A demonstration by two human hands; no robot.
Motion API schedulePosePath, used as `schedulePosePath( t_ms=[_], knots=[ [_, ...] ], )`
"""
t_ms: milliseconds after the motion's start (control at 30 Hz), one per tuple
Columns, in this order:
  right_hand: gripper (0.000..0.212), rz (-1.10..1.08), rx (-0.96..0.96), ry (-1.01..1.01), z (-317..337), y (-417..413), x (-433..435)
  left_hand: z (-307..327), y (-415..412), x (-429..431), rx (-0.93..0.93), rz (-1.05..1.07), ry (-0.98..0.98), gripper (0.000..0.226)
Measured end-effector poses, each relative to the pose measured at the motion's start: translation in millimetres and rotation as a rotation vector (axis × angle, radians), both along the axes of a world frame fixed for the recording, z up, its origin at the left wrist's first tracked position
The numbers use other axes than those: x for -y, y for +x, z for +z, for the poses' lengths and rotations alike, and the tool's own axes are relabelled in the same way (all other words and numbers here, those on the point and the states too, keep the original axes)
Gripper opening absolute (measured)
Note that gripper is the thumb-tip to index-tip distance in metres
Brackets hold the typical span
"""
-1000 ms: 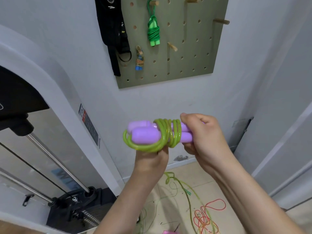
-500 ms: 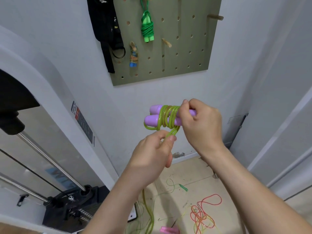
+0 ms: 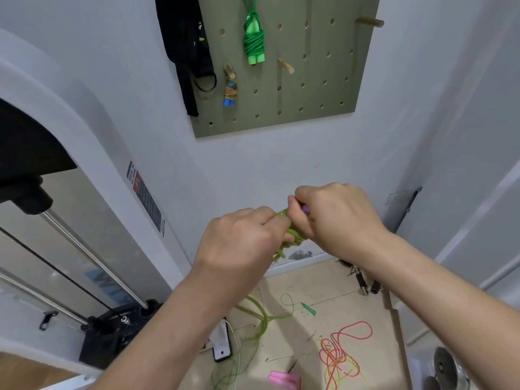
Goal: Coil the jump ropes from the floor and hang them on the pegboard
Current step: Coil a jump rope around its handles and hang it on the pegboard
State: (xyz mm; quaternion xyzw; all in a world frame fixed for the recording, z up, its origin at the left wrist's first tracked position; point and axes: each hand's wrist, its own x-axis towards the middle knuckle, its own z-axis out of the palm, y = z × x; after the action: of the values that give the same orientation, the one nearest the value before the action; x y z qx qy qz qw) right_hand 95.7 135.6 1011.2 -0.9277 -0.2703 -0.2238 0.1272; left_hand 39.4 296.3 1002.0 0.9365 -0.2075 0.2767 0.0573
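— Both hands are closed on the rope (image 3: 292, 239), held up in front of the wall below the pegboard (image 3: 309, 88). My left hand (image 3: 242, 243) has its fingers curled over the yellow-green cord. My right hand (image 3: 337, 220) grips the coils and a purple handle (image 3: 306, 211), which only just shows between my fingers.

— Do the hands touch?

— They meet at the bundle, knuckles just beside each other. Most of the bundle is hidden behind them.

— Is all the cord wound?

— No. A short tail hangs out under my left hand. Loose loops (image 3: 261, 319) of the same colour lie on the floor (image 3: 323, 280) beside my left forearm. I cannot tell whether they join the tail, as my arm covers the stretch between.

— What is on the board?

— A coiled green rope (image 3: 254, 42) hangs near the top. A small bundle (image 3: 230, 91) with blue handles hangs lower, to its left. A black strap (image 3: 185, 46) hangs over the board's left edge. One bare peg (image 3: 286, 66) sticks out just right of the green rope's handles.

— And on the floor?

— A red rope (image 3: 346, 344) lies tangled to the right, mixed with thin yellow cord. Pink handles (image 3: 282, 380) lie at the bottom edge. A phone (image 3: 221, 351) lies near the loose loops.
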Motion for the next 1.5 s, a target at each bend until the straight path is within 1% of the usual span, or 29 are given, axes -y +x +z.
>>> schedulePosePath(
  t_ms=[67,133,167,200,233,267,300,333,400,467,500,533,633,667,700,733,767,800,834,900,967,1034,1167,1234,1267,1334,1400,1467,1500],
  knots=[
    [0.042,0.092,-0.14,-0.057,9,-2,4,8,2,-3,-0.008,-0.01,-0.048,0.038],
    [0.044,0.183,-0.242,-0.026,16,-4,9,14,6,-7,-0.084,-0.046,-0.107,0.046],
    [0.043,0.225,-0.277,-0.004,19,-7,11,16,7,-8,-0.151,-0.113,-0.135,0.044],
    [0.041,0.269,-0.308,0.022,22,-9,14,18,8,-10,-0.256,-0.189,-0.196,0.036],
    [0.041,0.313,-0.342,0.053,24,-11,16,20,10,-12,-0.397,-0.244,-0.319,0.026],
    [0.042,0.356,-0.377,0.082,27,-13,17,22,11,-13,-0.563,-0.288,-0.494,0.016],
    [0.042,0.395,-0.413,0.11,30,-15,17,26,12,-13,-0.718,-0.341,-0.649,0.01],
    [0.042,0.431,-0.456,0.159,33,-17,17,29,12,-13,-0.806,-0.41,-0.759,0.011],
    [0.039,0.477,-0.544,0.342,37,-18,15,26,15,-10,-0.868,-0.497,-0.89,0.024],
    [0.04,0.491,-0.577,0.505,40,-19,14,16,16,-7,-0.921,-0.52,-1.015,0.037],
    [0.041,0.499,-0.599,0.569,40,-19,13,11,15,-6,-0.969,-0.543,-1.121,0.045],
    [0.042,0.511,-0.638,0.639,39,-19,12,6,15,-4,-0.991,-0.551,-1.251,0.048],
    [0.039,0.497,-0.78,0.871,31,-20,3,-7,13,10,-1.031,-0.511,-1.543,0.043],
    [0.038,0.465,-0.806,0.944,26,-21,-1,-12,14,12,-1.103,-0.544,-1.627,0.042],
    [0.037,0.435,-0.825,1.015,22,-20,-5,-16,15,19,-1.133,-0.613,-1.65,0.048],
    [0.036,0.411,-0.839,1.079,19,-20,-8,-16,14,19,-1.049,-0.628,-1.729,0.055],
    [0.036,0.384,-0.846,1.132,16,-19,-9,-22,14,16,-0.989,-0.613,-1.849,0.05],
    [0.036,0.353,-0.843,1.18,15,-18,-11,-28,14,19,-0.963,-0.59,-1.856,0.035],
    [0.036,0.317,-0.831,1.225,13,-17,-12,-36,13,25,-1.036,-0.541,-1.914,0.021],
    [0.034,0.231,-0.781,1.298,10,-17,-16,-45,9,35,-0.882,-0.291,-1.848,0.023],
    [0.036,0.145,-0.708,1.318,3,-16,-23,-42,5,45,-0.821,-0.204,-1.825,0.027],
    [0.038,0.071,-0.627,1.313,-8,-14,-30,-40,7,49,-0.783,-0.107,-1.777,0.025],
    [0.034,-0.013,-0.492,1.258,-26,-8,-36,-43,6,46,-0.747,-0.036,-1.706,0.023],
    [0.037,-0.045,-0.425,1.208,-30,-7,-37,-46,6,47,-0.691,0.029,-1.675,0.021],
    [0.038,-0.062,-0.395,1.186,-31,-7,-37,-48,6,47,-0.651,0.061,-1.657,0.016],
    [0.037,-0.094,-0.341,1.162,-31,-6,-36,-53,3,48,-0.538,0.104,-1.52,0.009],
    [0.035,-0.126,-0.306,1.151,-29,-3,-34,-56,-3,49,-0.441,0.126,-1.295,0.009],
    [0.035,-0.158,-0.239,1.067,-30,2,-31,-57,-11,48,-0.377,0.147,-1.081,0.012],
    [0.035,-0.158,-0.208,1.006,-32,4,-30,-57,-14,46,-0.356,0.148,-0.979,0.009]
  ],
)
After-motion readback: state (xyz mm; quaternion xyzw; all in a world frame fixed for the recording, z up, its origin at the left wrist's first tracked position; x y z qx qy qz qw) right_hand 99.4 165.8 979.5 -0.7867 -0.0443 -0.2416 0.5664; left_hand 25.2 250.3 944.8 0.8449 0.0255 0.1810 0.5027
